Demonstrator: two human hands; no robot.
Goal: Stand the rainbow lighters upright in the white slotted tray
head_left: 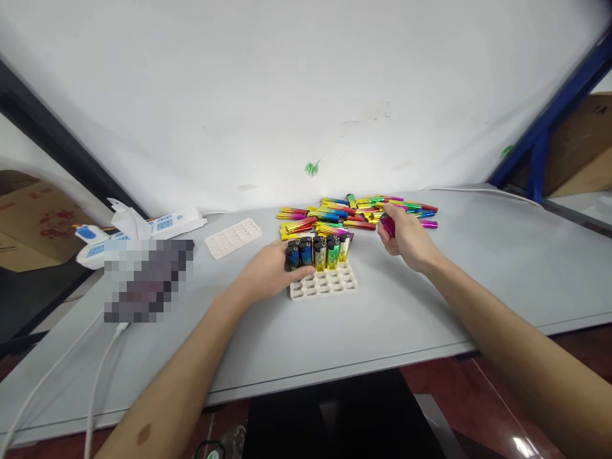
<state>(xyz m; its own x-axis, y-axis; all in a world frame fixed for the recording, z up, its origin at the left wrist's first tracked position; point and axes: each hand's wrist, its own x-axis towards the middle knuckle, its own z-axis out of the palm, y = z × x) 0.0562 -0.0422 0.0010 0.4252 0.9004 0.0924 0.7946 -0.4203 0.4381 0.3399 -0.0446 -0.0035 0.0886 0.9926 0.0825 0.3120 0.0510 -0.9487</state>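
A white tray with oval holes (325, 287) lies on the table, its back rows filled with upright lighters (319, 255) in blue, yellow-clear and green, all black-topped. The front rows of holes hold nothing. My left hand (268, 271) grips the tray's left side, thumb across the front of the blue lighters and fingers partly hidden behind them. To the right of the tray, my right hand (406, 236) is closed around a magenta lighter (388, 224), held above the table by the pile. Behind the tray spreads a loose pile of shiny multicoloured lighters (329, 213).
A second white tray (234, 238) lies flat to the left. Beyond it are a power strip (172, 223) with plugs and a blurred dark device (153, 280) with white cables. The wall (306, 95) bounds the table's back; cardboard boxes (38, 223) stand at both sides.
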